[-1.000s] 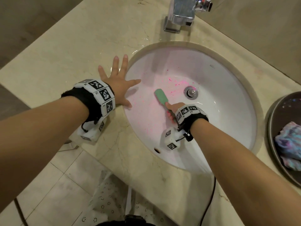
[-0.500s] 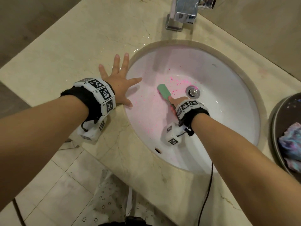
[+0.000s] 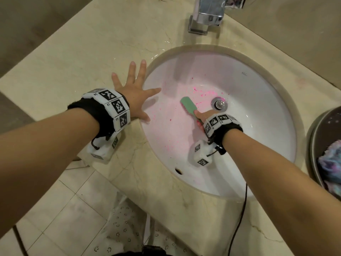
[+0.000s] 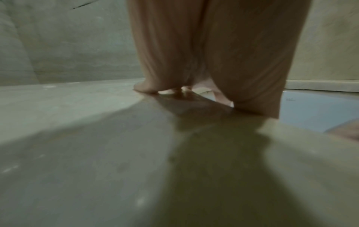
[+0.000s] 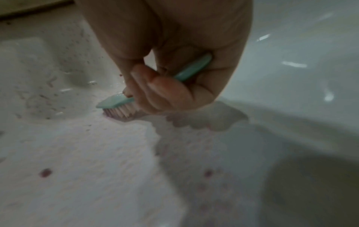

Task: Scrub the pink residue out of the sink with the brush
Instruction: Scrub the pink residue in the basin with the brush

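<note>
A white oval sink [image 3: 258, 93] is set in a beige marble counter. Pink residue [image 3: 204, 94] speckles the bowl left of the chrome drain [image 3: 219, 103], with a fainter pink film on the left slope [image 5: 97, 153]. My right hand [image 3: 203, 117] grips the handle of a green brush [image 3: 188, 106] inside the bowl. In the right wrist view the brush [image 5: 116, 102] has its pink-stained bristles pressed on the sink floor, the fingers [image 5: 167, 90] curled round the handle. My left hand [image 3: 134, 93] lies flat with fingers spread on the counter at the sink's left rim [image 4: 194, 53].
A chrome faucet [image 3: 208, 13] stands behind the sink. At the right edge sits a dark round basin [image 3: 317, 145] holding a blue-purple cloth [image 3: 330, 165]. A black cable [image 3: 239, 218] hangs over the counter's front edge. Tiled floor lies below left.
The brush head has moved slightly right and further back, toward the drain, with my right hand following. The left hand stays flat on the counter.
</note>
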Tool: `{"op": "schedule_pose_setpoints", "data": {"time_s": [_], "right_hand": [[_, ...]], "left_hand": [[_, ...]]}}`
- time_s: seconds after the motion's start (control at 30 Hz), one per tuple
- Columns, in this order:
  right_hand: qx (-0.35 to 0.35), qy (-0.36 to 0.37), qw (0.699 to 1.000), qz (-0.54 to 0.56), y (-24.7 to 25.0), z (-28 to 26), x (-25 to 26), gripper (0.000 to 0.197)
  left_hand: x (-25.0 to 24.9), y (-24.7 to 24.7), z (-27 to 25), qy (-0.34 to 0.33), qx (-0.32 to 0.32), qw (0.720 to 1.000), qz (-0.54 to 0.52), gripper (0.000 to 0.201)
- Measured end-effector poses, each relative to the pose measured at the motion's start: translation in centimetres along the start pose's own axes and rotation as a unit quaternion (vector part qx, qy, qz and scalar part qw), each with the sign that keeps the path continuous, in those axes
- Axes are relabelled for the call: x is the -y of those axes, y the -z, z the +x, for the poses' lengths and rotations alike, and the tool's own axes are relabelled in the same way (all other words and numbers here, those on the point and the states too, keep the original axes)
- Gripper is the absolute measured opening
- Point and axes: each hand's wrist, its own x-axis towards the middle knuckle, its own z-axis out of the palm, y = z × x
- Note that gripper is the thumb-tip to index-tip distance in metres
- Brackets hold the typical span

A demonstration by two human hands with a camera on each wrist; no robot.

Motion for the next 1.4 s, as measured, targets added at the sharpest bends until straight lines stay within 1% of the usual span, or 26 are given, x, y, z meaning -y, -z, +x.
{"op": "schedule_pose_setpoints", "data": {"time_s": [0.1, 0.13, 0.2, 0.23, 0.3, 0.33, 0.4, 0.47, 0.53, 0.63, 0.7, 0.77, 0.8, 0.9, 0.93, 1.0, 1.07, 1.1, 1.17, 1.2, 1.23, 1.27, 1.3, 1.33, 1.4], "right_hand": [[0.067, -0.023, 0.997, 0.034, -2.4, -0.1, 1.2, 0.037], [0.087, -0.034, 0.995, 0.027, -3.0, -0.2, 1.4, 0.039], [0.093, -0.037, 0.995, -0.010, -3.1, -0.2, 0.8, 0.042], [0.085, -0.034, 0.995, -0.036, -2.6, -0.1, 0.4, 0.043], [0.040, -0.035, 0.994, -0.091, -0.9, 0.5, -0.8, 0.046], [0.018, -0.041, 0.994, -0.097, -0.1, 0.6, -1.2, 0.048], [-0.011, -0.038, 0.996, -0.085, 0.9, 0.5, -1.3, 0.047], [-0.008, -0.014, 0.999, -0.050, 0.8, 0.2, -0.8, 0.041], [0.027, -0.008, 1.000, -0.003, -0.4, -0.4, 0.1, 0.037], [0.136, -0.055, 0.987, 0.061, -3.0, -1.5, 1.1, 0.038], [0.173, -0.070, 0.981, 0.052, -3.5, -2.2, 0.8, 0.040], [0.184, -0.076, 0.980, 0.018, -2.6, -2.5, -0.2, 0.041], [0.169, -0.078, 0.983, -0.004, -2.0, -2.2, -0.9, 0.042], [0.062, -0.065, 0.992, -0.083, -0.2, -0.8, -2.2, 0.047], [0.029, -0.061, 0.993, -0.095, 0.0, -0.3, -2.4, 0.049], [-0.010, -0.040, 0.996, -0.084, -0.2, 0.9, -2.3, 0.050], [-0.003, -0.023, 0.998, -0.067, -1.2, 0.7, -1.3, 0.048], [0.023, -0.022, 0.999, -0.042, -1.9, -0.1, -0.6, 0.047], [0.119, -0.049, 0.992, 0.004, -3.0, -1.5, -0.1, 0.043], [0.165, -0.058, 0.985, 0.009, -3.2, -2.1, -0.2, 0.042], [0.189, -0.056, 0.980, -0.018, -3.0, -2.3, -0.6, 0.042], [0.194, -0.044, 0.978, -0.066, -2.6, -2.3, -1.2, 0.043], [0.179, -0.031, 0.976, -0.122, -1.9, -2.4, -1.7, 0.044], [0.146, -0.018, 0.975, -0.167, -1.0, -2.2, -2.2, 0.044], [0.068, -0.014, 0.982, -0.175, 0.8, -1.7, -3.0, 0.044]], "left_hand": [[0.0, 0.1, 0.0, 0.002, 0.003, 1.000, 0.006, 0.099], [0.0, 0.1, 0.0, 0.002, 0.004, 1.000, 0.007, 0.099], [-0.1, 0.1, -0.1, 0.003, 0.006, 1.000, 0.006, 0.100], [-0.1, 0.2, -0.1, 0.005, 0.006, 1.000, 0.007, 0.100], [-0.1, 0.2, -0.1, 0.005, 0.007, 1.000, 0.007, 0.100], [-0.1, 0.2, -0.1, 0.005, 0.007, 1.000, 0.006, 0.100], [-0.1, 0.2, -0.1, 0.004, 0.005, 1.000, 0.004, 0.099], [-0.2, 0.2, -0.1, 0.006, 0.004, 1.000, 0.005, 0.099], [-0.2, 0.2, -0.1, 0.007, 0.003, 1.000, 0.006, 0.099], [-0.1, 0.2, -0.1, 0.007, 0.003, 1.000, 0.007, 0.099], [-0.1, 0.1, 0.0, 0.006, 0.002, 1.000, 0.009, 0.100], [-0.1, 0.0, 0.0, 0.005, 0.002, 1.000, 0.012, 0.100], [-0.1, 0.0, 0.0, 0.005, 0.003, 1.000, 0.014, 0.100], [-0.1, 0.0, 0.1, 0.005, 0.005, 1.000, 0.016, 0.101], [-0.1, 0.0, 0.1, 0.005, 0.005, 1.000, 0.014, 0.101], [0.0, 0.0, 0.1, 0.005, 0.005, 1.000, 0.011, 0.101], [-0.1, 0.1, 0.0, 0.005, 0.004, 1.000, 0.009, 0.101], [-0.1, 0.1, 0.0, 0.005, 0.005, 1.000, 0.009, 0.101], [-0.2, 0.1, 0.0, 0.006, 0.005, 1.000, 0.010, 0.101], [-0.2, 0.1, 0.0, 0.006, 0.006, 1.000, 0.010, 0.101], [-0.1, 0.1, 0.0, 0.006, 0.006, 1.000, 0.010, 0.101], [-0.1, 0.1, 0.0, 0.006, 0.006, 1.000, 0.010, 0.101], [-0.1, 0.1, 0.0, 0.005, 0.006, 1.000, 0.012, 0.101], [-0.1, 0.0, 0.0, 0.005, 0.006, 1.000, 0.014, 0.101], [-0.1, 0.0, 0.0, 0.004, 0.006, 1.000, 0.014, 0.101]]}}
